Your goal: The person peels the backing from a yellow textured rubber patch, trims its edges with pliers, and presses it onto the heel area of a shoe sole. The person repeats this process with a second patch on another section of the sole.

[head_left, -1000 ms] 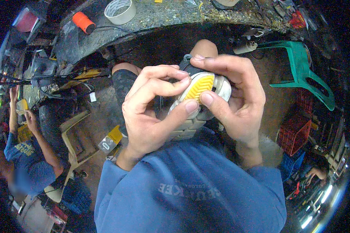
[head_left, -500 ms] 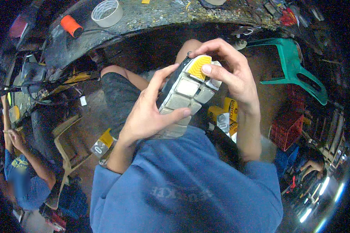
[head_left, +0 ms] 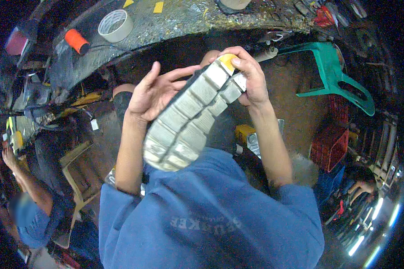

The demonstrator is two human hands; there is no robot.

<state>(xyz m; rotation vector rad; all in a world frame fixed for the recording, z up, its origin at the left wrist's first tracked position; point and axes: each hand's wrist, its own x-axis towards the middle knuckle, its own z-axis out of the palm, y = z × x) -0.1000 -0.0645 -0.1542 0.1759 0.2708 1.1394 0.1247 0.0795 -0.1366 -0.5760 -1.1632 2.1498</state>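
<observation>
A shoe is held up before my chest, its pale grey, blocky sole facing me and its long axis slanting from lower left to upper right. At its far end sits a small yellow patch of sole. My right hand grips that end, thumb pressed by the yellow patch and fingers curled behind. Beside the shoe's left edge, my left hand is open, thumb raised and fingers stretched toward the dark upper; whether they touch it is hard to tell. The sole hides most of the upper.
A worn workbench curves across the far side, carrying a tape roll, an orange spool and yellow scraps. To the right are a green plastic chair and red crate. Another person sits at left.
My left hand has let go of the sole and opened out on the left. The shoe has swung so more of its sole shows, with my right hand still on the yellow end.
</observation>
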